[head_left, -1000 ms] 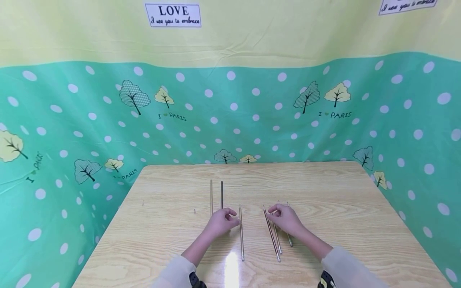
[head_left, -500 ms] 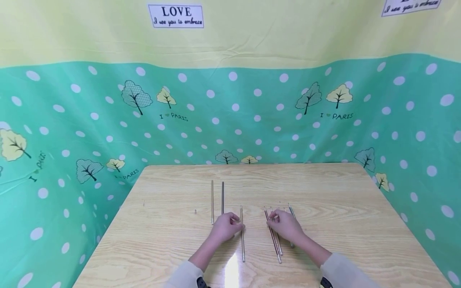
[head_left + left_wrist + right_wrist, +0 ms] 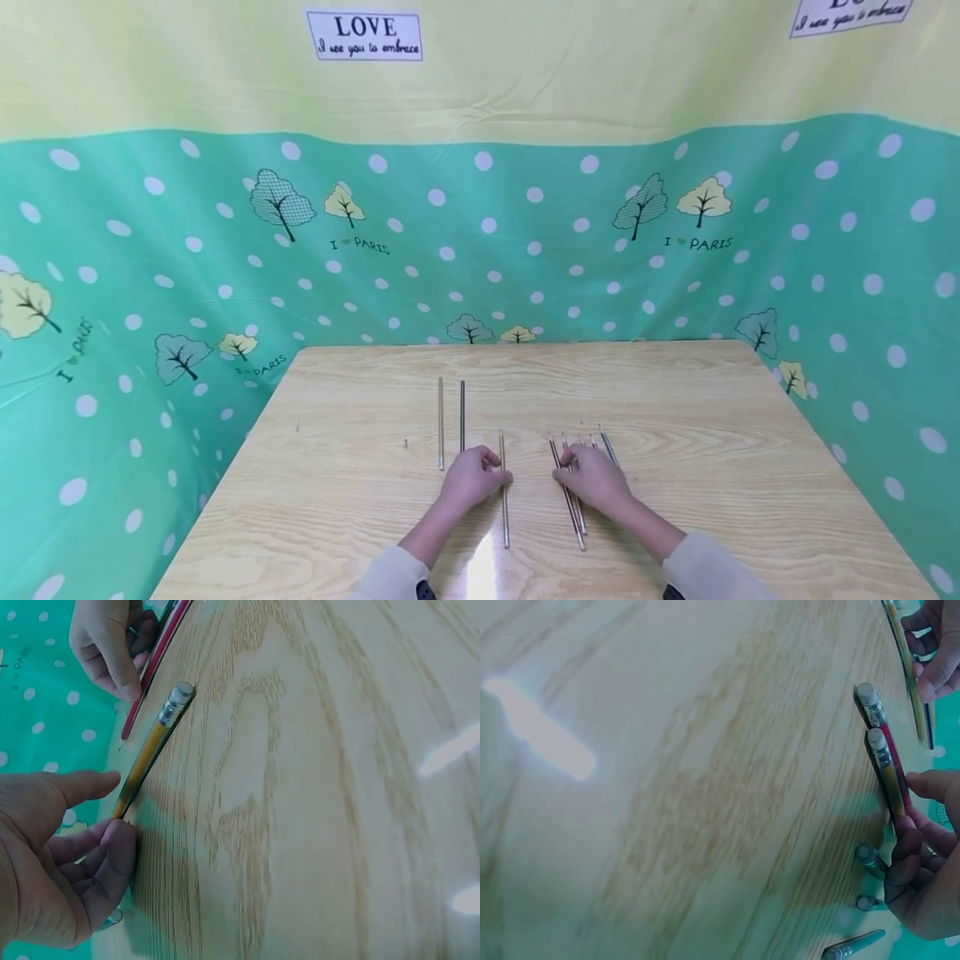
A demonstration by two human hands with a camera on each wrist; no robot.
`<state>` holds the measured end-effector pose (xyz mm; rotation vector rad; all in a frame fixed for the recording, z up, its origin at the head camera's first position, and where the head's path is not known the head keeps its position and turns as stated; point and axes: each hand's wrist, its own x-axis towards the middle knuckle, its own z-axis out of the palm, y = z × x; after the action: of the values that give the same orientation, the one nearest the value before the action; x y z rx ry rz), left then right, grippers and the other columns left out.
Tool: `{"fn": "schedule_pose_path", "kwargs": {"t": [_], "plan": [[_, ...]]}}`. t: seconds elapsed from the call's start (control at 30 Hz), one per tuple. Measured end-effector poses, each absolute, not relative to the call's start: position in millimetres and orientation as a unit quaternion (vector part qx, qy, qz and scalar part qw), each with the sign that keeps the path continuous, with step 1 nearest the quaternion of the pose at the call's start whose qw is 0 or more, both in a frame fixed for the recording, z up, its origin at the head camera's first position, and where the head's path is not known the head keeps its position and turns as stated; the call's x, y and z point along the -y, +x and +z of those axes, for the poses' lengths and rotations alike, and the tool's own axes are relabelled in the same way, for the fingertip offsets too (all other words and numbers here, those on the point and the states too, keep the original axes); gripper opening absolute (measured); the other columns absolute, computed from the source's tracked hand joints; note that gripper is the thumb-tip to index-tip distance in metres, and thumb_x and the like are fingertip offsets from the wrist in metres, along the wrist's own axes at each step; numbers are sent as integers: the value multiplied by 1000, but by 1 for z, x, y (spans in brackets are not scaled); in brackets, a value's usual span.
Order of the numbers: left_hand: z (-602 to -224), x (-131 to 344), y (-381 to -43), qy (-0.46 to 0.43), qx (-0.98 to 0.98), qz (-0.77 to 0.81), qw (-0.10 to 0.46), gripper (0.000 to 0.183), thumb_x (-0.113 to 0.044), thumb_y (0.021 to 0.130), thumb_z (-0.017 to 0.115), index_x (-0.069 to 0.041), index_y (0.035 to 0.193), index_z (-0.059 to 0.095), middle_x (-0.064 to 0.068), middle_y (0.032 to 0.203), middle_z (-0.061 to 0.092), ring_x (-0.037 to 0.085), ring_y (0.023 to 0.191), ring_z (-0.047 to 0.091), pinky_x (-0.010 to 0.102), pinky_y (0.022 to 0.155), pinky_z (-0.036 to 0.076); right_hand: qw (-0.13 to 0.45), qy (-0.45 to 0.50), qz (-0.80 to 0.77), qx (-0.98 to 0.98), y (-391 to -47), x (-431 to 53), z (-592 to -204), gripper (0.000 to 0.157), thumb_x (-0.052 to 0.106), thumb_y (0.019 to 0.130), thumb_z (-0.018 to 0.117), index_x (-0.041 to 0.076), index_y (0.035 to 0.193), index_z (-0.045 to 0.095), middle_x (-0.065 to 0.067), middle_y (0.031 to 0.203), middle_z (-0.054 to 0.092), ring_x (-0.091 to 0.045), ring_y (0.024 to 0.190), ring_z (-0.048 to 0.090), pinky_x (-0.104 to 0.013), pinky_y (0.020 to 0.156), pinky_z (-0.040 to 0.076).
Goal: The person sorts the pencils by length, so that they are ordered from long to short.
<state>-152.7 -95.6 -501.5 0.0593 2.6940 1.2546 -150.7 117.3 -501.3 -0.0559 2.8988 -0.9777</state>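
Note:
In the head view my left hand (image 3: 472, 479) is at a yellow pencil (image 3: 505, 521), thumb and fingers on either side with a gap. The left wrist view shows the pencil's eraser end (image 3: 182, 693) towards me and the fingers touching its shaft low down. My right hand (image 3: 596, 479) reaches over a red pencil (image 3: 573, 517) and another yellow pencil (image 3: 889, 780). In the right wrist view its thumb tip is at the red one and its fingertips meet the yellow one, loosely spread. All three lie on the table. The pencils' far parts are partly hidden by the fingers.
A plain wood-coloured pencil (image 3: 441, 421) and a black pencil (image 3: 462, 412) lie left of centre on the table (image 3: 337, 500). A teal pencil (image 3: 608, 446) and others lie beyond and under the right hand. A patterned green curtain (image 3: 412, 292) surrounds the table.
My left hand has moved right and slightly nearer, its thumb now crossing over the yellow pencil. My right hand has shifted slightly nearer, its thumb reaching the red pencil. The teal pencil shows more.

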Motion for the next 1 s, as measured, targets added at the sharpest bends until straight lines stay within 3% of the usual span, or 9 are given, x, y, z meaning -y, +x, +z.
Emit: {"fn": "schedule_pose_path", "kwargs": {"t": [0.2,0.77,1.0], "plan": [[-503,92,-153,16,-912,403,72,27,-20,72,76,-5,89,63,-1,72,57,12,60,49,23,51,42,38,-18,-289,-956,-150,-115,-503,17,28,79,72,16,76,61,5,59,48,-11,54,41,-23,46,31],[-504,93,-151,12,-892,445,72,15,-1,76,65,2,89,59,3,67,56,11,50,48,19,42,43,35,-5,-298,-954,-151,-111,-501,12,22,79,67,14,73,62,4,66,58,-10,53,45,-22,45,35],[-504,93,-152,12,-891,448,69,17,-1,74,64,3,90,59,5,72,59,13,57,52,22,47,46,52,3,-330,-943,-151,-110,-501,10,19,78,66,12,73,64,3,66,59,-11,53,47,-21,46,38]]}}
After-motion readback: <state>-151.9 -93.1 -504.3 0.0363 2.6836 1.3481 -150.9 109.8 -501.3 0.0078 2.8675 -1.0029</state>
